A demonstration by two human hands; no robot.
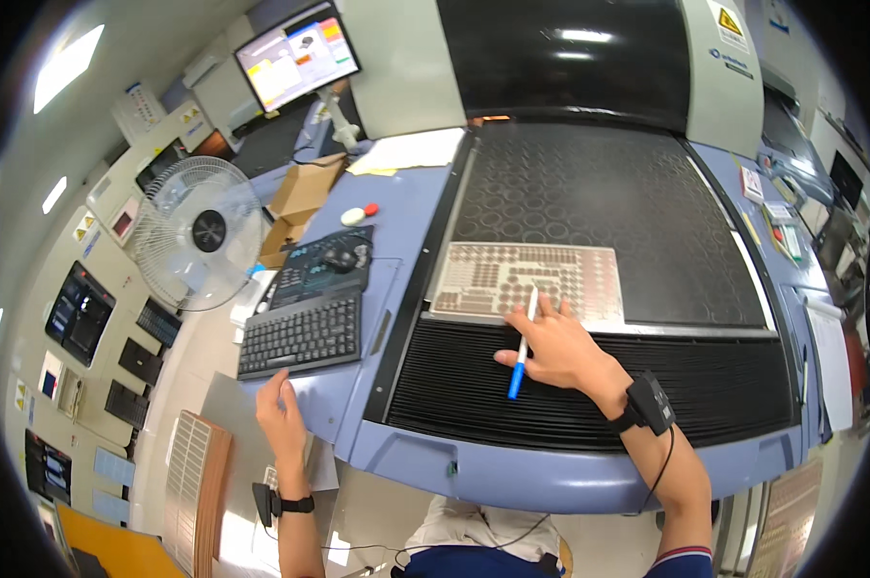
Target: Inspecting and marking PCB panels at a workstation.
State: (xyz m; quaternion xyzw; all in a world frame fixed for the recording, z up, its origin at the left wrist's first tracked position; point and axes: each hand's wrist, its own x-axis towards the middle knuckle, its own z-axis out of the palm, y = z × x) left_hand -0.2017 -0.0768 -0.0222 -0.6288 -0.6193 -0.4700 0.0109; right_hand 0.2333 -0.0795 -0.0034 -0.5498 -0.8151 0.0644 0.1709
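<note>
- Blue shirt is closest to the cam, at the bottom edge.
- R hand is part open, fingers spread, and seems to have a blue-and-white pen btwn its fingers; blue end points back to the body.
- Dotted panel lies flat on the black bed, near L corner, by R fingertips.
- L hand is half open, loosely bent, nothing seen in it, just by the keyboard; can't tell if touching.
- Tip: prob. best to press softly, keep panel flat, hold pen snug.
</note>
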